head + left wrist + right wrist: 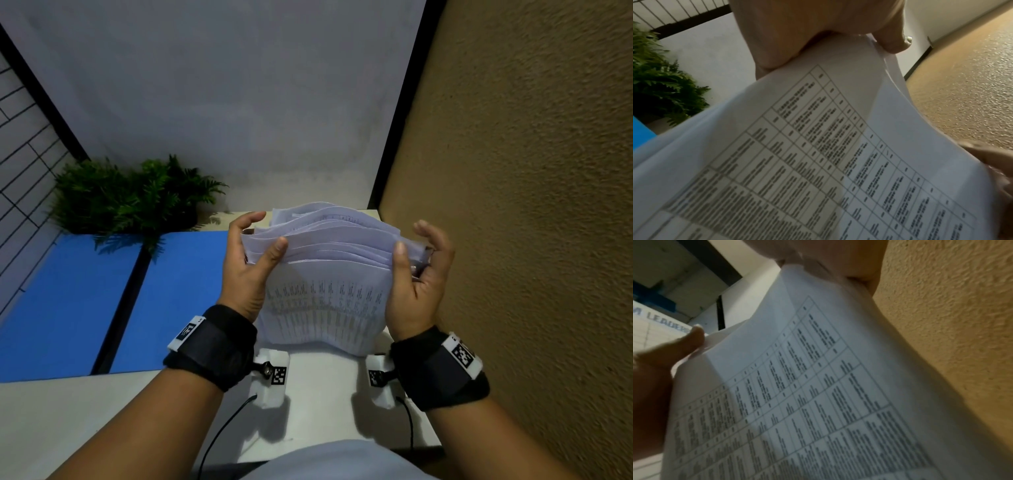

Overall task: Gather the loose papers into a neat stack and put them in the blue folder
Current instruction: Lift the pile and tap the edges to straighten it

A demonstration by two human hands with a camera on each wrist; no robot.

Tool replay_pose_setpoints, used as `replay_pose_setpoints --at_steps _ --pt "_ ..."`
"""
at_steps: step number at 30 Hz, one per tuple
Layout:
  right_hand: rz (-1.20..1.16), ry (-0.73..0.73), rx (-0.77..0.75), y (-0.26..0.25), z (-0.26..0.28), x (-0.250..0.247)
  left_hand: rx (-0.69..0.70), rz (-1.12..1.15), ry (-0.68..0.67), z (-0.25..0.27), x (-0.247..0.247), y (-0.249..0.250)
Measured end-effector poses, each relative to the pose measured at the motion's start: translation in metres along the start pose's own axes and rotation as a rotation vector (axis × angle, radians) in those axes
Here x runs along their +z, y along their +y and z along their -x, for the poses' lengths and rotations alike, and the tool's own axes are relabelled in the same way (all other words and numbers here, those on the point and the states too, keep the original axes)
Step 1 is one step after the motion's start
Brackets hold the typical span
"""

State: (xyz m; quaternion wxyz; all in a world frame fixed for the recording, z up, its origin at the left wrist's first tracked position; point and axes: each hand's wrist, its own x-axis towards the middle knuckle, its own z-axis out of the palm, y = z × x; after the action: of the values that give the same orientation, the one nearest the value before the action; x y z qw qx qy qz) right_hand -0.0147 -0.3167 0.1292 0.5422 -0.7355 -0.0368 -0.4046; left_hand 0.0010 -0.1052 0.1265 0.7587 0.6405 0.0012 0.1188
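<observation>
A bundle of white printed papers [325, 291] stands upright on its bottom edge on the white table [318, 394], its top edges uneven and fanned. My left hand [255, 253] grips the bundle's left side, thumb in front, fingers behind. On the opposite side my right hand [416, 260] holds the bundle, thumb on the front sheet. The front sheet's printed table fills the left wrist view [818, 154] and the right wrist view [807, 394]. The blue folder [102, 301] lies open and flat on the table to the left of the papers.
A green potted fern [133, 198] sits behind the folder at the back left. A rough tan wall [513, 205] runs close along the right side. A white wall [239, 102] stands behind the table.
</observation>
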Motion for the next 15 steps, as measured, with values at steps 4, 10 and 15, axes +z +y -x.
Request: replay_pose_setpoints --at_steps 4,10,15 --pt "0.126 -0.110 -0.025 -0.005 0.002 0.001 -0.011 -0.043 0.019 0.000 0.004 0.006" --pt "0.086 -0.040 0.054 -0.005 0.002 0.000 0.034 -0.085 0.089 -0.002 0.009 0.014" --pt "0.016 0.040 0.088 -0.007 -0.002 0.004 0.042 -0.094 0.118 -0.008 0.009 0.018"
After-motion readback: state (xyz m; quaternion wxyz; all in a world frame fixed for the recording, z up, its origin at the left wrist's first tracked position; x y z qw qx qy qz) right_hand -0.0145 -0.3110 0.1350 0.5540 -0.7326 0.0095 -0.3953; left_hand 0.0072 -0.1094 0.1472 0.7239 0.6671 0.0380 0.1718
